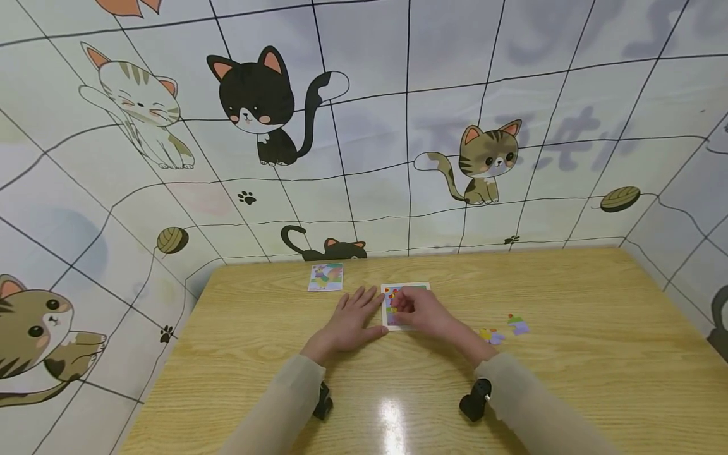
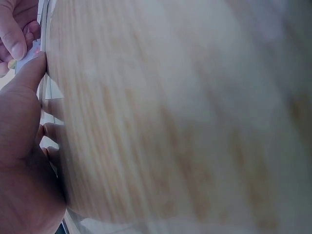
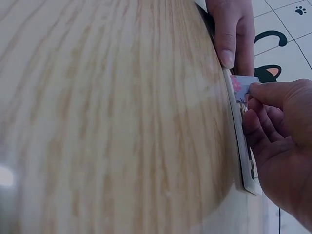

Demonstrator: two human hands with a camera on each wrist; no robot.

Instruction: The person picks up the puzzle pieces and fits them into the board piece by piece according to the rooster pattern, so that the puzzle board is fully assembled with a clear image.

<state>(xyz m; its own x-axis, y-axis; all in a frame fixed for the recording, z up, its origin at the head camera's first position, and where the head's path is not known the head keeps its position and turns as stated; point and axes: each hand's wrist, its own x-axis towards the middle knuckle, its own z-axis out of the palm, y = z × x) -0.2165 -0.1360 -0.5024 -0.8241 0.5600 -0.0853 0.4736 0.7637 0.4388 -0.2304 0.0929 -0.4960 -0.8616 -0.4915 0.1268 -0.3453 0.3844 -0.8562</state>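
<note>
A small white puzzle board point(image 1: 421, 287) with colourful pieces lies on the wooden table point(image 1: 569, 366) in the head view. My left hand point(image 1: 355, 316) lies flat on the table with straight fingers, its fingertips against the board's left edge. My right hand point(image 1: 418, 309) hovers over the board and pinches a small puzzle piece point(image 3: 242, 83) with pink and blue print between thumb and fingers. In the right wrist view the piece sits at the board's edge point(image 3: 239, 131), next to my left fingertips point(image 3: 226, 53).
Two loose puzzle pieces point(image 1: 492, 335) point(image 1: 517, 325) lie on the table right of my right hand. A small picture card point(image 1: 326, 277) rests near the table's far edge. Walls with cat drawings close in the table at the back and on both sides.
</note>
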